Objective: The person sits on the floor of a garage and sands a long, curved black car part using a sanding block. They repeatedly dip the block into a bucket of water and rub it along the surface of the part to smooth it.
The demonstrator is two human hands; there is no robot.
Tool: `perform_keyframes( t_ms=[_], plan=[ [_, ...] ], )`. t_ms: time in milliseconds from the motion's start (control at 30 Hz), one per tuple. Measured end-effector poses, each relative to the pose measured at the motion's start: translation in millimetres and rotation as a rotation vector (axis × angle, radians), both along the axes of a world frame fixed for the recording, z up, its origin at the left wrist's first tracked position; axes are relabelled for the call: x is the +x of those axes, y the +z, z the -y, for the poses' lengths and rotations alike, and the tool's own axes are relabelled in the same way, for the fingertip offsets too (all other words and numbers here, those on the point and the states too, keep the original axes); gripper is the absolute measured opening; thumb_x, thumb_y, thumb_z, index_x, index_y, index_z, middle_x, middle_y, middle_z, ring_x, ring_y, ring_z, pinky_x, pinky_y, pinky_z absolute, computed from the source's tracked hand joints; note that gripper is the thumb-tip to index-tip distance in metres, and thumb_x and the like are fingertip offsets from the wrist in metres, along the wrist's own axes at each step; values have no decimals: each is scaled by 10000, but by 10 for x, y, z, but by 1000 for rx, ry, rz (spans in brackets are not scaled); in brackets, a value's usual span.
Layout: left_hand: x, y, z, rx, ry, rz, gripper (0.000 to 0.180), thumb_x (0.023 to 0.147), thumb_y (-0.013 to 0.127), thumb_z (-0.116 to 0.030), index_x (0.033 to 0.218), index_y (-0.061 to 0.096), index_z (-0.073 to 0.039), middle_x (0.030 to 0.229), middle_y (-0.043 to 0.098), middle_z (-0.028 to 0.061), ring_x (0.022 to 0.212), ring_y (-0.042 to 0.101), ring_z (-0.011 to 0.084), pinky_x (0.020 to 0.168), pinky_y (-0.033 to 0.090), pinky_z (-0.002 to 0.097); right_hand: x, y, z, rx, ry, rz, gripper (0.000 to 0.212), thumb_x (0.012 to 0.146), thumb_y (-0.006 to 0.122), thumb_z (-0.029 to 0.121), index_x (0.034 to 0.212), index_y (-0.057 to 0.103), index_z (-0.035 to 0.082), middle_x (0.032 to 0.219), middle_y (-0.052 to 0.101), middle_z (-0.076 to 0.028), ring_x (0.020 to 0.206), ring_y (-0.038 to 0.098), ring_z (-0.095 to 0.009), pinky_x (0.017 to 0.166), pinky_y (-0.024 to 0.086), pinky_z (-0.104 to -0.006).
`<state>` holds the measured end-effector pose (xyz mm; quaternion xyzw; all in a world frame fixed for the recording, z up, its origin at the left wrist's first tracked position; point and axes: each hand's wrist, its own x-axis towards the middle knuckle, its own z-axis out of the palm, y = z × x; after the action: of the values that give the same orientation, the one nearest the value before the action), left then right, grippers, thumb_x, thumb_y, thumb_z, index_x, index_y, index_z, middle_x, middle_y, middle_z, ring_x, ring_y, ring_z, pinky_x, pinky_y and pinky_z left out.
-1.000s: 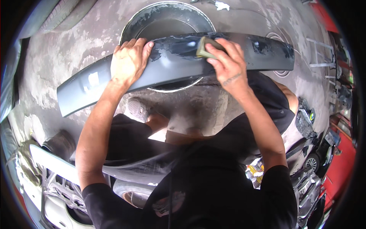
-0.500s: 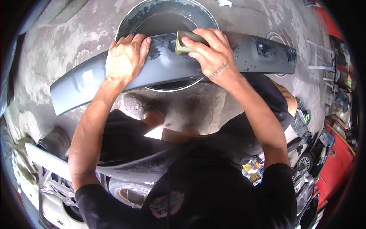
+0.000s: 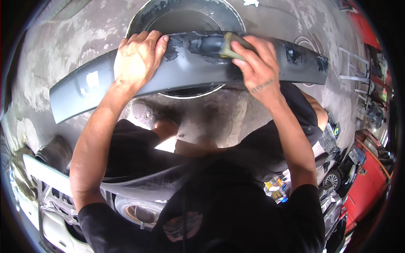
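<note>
A long, curved grey car body panel (image 3: 190, 71), like a spoiler, lies crosswise before me over a round dark tub (image 3: 139, 20). Dark, wet, patchy spots mark its far edge at the middle and toward the right end. My left hand (image 3: 138, 59) grips the panel left of its middle, fingers hooked over the far edge and thumb along the top face. In my right hand (image 3: 259, 63), slightly blurred, is an olive-green sanding block (image 3: 230, 45), pressed onto the panel beside the dark middle patch. The block's underside is hidden.
Under the panel is worn, stained concrete floor (image 3: 295, 25). My knees and shoe (image 3: 142, 114) are close to the near side of the tub. Metal stands (image 3: 354, 63) and red car parts (image 3: 369, 185) are at the right; a wheel (image 3: 137, 211) lies at lower left.
My right hand has slid the sanding block rightward along the panel, uncovering more of the dark middle patch. The panel's left end and my left hand have shifted slightly in view.
</note>
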<state>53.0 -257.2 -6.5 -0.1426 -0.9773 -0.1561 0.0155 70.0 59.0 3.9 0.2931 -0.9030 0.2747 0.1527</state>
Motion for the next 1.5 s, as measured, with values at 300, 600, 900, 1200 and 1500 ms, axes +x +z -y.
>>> perform_keyframes(
  t_ms=[300,600,900,1200,1500],
  plan=[
    [34,32,2,12,9,29,355,1122,542,-365,1167,733,-69,1073,759,139,1042,713,366,943,524,494,21,130,-132,67,-8,86,448,807,842,56,1245,796,143,1288,681,-132,1130,631,-348,980,513,-469],
    [45,-6,25,7,21,5,344,1116,557,-361,1169,734,-71,1065,756,137,1031,714,360,936,523,490,-38,70,-24,65,74,-1,458,800,843,50,1246,794,139,1283,685,-134,1140,638,-343,976,511,-479],
    [32,-66,42,23,15,-12,341,1113,562,-362,1150,733,-70,1051,756,132,1033,716,354,941,524,487,-41,34,319,35,144,9,440,805,854,95,1239,792,133,1277,681,-129,1141,631,-321,982,502,-468],
    [24,-73,12,10,16,-27,327,1107,575,-353,1148,737,-73,1039,758,129,1028,721,350,922,532,502,53,94,582,22,134,74,420,830,842,95,1245,791,135,1313,675,-142,1181,627,-347,1019,496,-463],
    [10,-29,-17,34,6,-5,331,1111,563,-346,1156,737,-68,1050,754,140,1025,714,365,930,526,501,47,-2,467,-6,47,18,463,803,855,85,1258,779,126,1305,675,-151,1168,619,-345,978,496,-480]
  ],
)
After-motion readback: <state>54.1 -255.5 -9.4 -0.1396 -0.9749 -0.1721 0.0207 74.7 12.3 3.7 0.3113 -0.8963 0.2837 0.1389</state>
